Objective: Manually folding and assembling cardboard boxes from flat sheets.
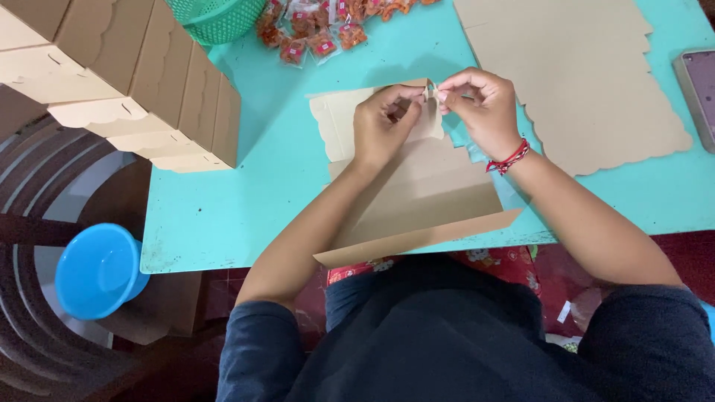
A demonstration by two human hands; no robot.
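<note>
At the left edge of the turquoise table (223,223), a stack of folded scallop-edged boxes (141,82) stands beside a green basket (220,18), with a blue plastic bowl (97,269) below on the floor side. At centre, the left hand (383,126) presses down on the flap of a half-formed brown cardboard box (424,193), fingers curled and pinching narrowly at its top edge. Meeting it fingertip to fingertip, the right hand (480,108), a red cord bracelet (509,158) at its wrist, nips a small pale strip (430,92), likely tape backing; peeling it cleanly seems to call for holding the flap flat and pulling along the edge. A flat cardboard sheet (588,82) lies farther right.
</note>
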